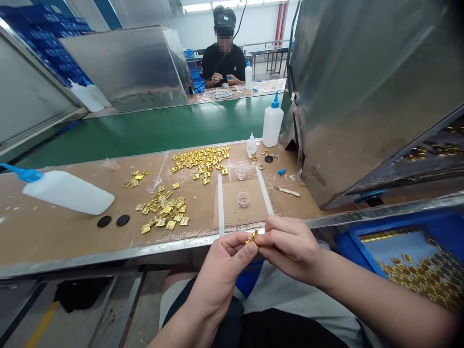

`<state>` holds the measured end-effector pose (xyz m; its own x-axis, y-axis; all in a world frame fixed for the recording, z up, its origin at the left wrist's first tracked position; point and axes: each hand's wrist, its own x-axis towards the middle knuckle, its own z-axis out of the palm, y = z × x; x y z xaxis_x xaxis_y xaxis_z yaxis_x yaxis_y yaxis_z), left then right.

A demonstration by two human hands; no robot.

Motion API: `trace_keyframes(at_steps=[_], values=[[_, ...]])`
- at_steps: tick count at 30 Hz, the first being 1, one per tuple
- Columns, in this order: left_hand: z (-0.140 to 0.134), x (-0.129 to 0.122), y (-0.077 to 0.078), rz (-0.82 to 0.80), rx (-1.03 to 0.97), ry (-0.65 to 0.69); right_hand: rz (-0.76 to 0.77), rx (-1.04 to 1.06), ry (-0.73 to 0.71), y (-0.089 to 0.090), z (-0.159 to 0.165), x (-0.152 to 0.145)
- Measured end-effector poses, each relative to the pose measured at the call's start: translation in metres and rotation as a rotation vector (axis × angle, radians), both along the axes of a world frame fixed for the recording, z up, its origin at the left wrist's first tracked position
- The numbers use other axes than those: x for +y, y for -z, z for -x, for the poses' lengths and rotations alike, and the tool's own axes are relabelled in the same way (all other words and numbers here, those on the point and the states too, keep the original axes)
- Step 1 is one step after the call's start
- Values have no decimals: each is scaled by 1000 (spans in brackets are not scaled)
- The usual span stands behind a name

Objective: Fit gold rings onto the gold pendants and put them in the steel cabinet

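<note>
Just in front of the bench edge, my left hand and my right hand meet. Both pinch a small shiny gold piece with a curved, ring-like part; fingertips cover much of it. Beyond them on a cardboard pad stands a small clear plastic cup, with another clear cup behind. To the left lies a loose group of small square gold pieces. A larger pile of gold pieces is spread farther back.
A large white squeeze bottle lies at left near black discs. Upright bottles, a craft knife and a blue cap are at right. Beyond the green conveyor sits a co-worker. A blue bin is lower right.
</note>
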<state>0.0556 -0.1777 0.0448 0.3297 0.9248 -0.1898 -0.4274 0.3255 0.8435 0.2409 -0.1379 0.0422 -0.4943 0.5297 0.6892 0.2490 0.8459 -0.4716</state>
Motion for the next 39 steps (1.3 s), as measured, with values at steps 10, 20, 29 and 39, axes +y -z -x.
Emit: trace_keyframes(at_steps=[10,20,29,39], values=[[-2,9,2,16,-56,51,-138,-87,114,-15,0,2],[4,8,2,-6,-183,116,-134,81,170,-13,-3,-15],[18,5,-11,-190,40,24,263,337,105,-22,3,-23],[43,12,-48,-1180,1039,-111,738,423,-121,-15,6,-21]])
